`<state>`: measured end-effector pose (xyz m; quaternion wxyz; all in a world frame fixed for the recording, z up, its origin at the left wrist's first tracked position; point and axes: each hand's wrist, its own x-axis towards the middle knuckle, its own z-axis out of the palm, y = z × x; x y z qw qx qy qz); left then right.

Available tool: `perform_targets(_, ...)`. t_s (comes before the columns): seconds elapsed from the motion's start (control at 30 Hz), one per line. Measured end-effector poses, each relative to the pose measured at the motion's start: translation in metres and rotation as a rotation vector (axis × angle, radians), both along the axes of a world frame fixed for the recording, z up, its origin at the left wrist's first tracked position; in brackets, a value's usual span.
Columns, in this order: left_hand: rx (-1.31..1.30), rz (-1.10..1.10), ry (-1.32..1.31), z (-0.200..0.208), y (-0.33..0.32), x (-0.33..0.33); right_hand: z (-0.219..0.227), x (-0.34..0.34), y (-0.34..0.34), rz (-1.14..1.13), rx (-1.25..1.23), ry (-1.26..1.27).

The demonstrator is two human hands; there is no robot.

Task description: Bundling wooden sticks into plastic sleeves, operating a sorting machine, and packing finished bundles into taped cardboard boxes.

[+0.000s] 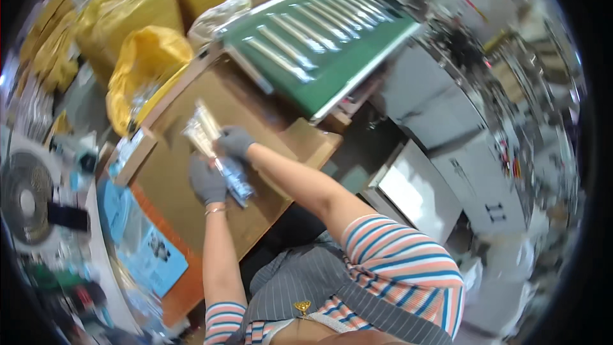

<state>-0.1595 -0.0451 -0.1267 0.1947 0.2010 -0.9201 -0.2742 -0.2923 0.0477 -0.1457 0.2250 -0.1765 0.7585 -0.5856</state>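
Between my two grey-gloved hands is a bundle of clear-wrapped pale stick packets (203, 128), slim like chopsticks, with bluish lower ends. My left hand (207, 181) closes round its left side, lower down. From the right, my right hand (236, 142) grips it near the middle, fingers curled against the wrappers. The bundle tilts over the brown cardboard work surface (172, 172). How many packets it has cannot be made out. Beyond it, more single wrapped stick packets (281, 57) lie side by side on a green conveyor belt (345, 80).
A yellow bag-lined bin (118, 99) stands left of the work surface, with large yellow bags (128, 19) behind. At far left are a fan (27, 201) and a blue printed sheet (153, 249). Grey cabinets (440, 99) and a white-topped box (418, 185) stand to the right.
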Motion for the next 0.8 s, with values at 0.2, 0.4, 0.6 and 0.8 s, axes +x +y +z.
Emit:
perform_targets(0.2,-0.224,0.05,0.217,-0.033,-0.041,0.031,0.018,0.055,0.094,-0.355,0.082,0.439)
perform_targets(0.4,-0.3,0.099,0.157,-0.036,-0.041,0.024,0.018,0.094,0.16,-0.2,0.264,0.912)
perform_targets(0.6,-0.272,0.068,0.187,-0.044,-0.051,0.029,0.01,0.096,0.152,-0.165,0.309,0.914)
perform_targets(0.8,-0.307,0.079,0.155,-0.042,-0.047,0.036,0.008,0.102,0.154,-0.175,0.34,0.899)
